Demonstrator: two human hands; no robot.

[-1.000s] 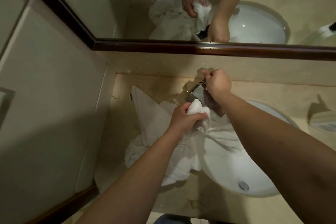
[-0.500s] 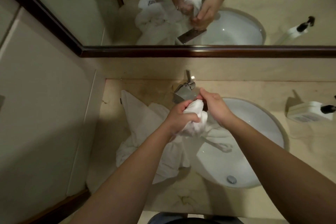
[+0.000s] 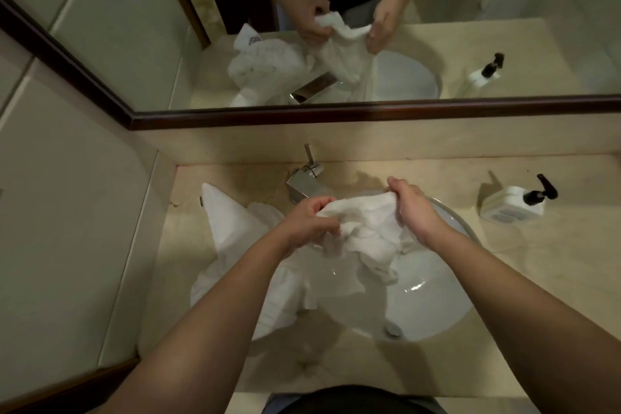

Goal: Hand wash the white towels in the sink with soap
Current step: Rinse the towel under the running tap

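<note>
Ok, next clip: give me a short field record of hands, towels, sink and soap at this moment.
left hand: grips small white cloth towel
right hand: grips same towel's other end
towel position: stretched between hands above round white sink
other towels: white pile on counter, left of sink
soap: white pump bottle lying on counter, right, untouched

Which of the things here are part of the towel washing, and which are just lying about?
Part of the job:
- small towel, gripped by the left hand and the right hand over the sink
- second towel, draped on the counter's left side
- tap
- soap bottle

Just there:
- mirror
- counter
</note>
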